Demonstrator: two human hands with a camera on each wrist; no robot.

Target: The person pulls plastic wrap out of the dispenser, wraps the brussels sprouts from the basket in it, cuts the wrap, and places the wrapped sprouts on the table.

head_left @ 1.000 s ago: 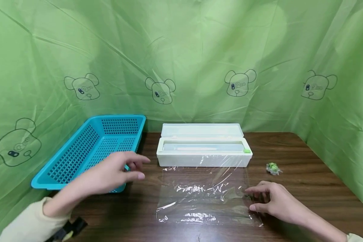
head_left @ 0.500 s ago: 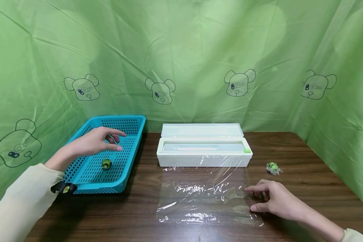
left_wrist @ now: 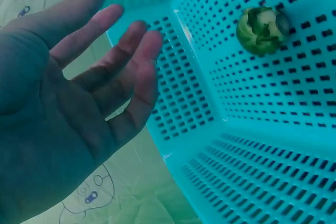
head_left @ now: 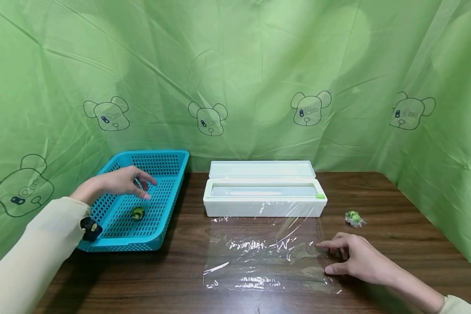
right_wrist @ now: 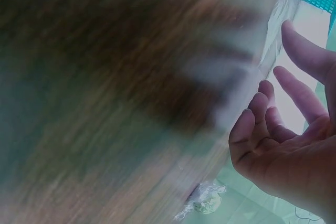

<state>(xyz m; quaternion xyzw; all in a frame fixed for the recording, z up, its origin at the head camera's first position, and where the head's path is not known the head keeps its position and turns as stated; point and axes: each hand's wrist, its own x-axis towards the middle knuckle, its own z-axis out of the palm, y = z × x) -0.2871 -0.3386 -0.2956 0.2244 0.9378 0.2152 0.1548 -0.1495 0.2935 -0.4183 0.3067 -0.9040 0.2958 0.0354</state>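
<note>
My left hand (head_left: 126,181) hovers over the blue basket (head_left: 157,242), fingers loosely bent and holding nothing. Below it on the basket floor sits a small round green vegetable (left_wrist: 261,31), like a Brussels sprout, with a pale cut end showing in the left wrist view. A clear sheet of cling film (head_left: 267,266) lies on the table, running from the front of a white cling film dispenser (head_left: 264,208). At the sheet's right edge is my right hand (head_left: 359,259), its thumb and forefinger apart, right at the film's border; nothing shows between them.
The dispenser's lid (head_left: 262,169) is raised, and a green slider (head_left: 320,196) sits at its right end. A small green piece wrapped in clear film (head_left: 354,219) lies beyond the right hand. A green curtain (head_left: 251,78) surrounds the dark wooden table (head_left: 380,200).
The left hand has moved left and back from beside the film to above the basket, bringing the green vegetable into view. The right hand has stayed nearly still.
</note>
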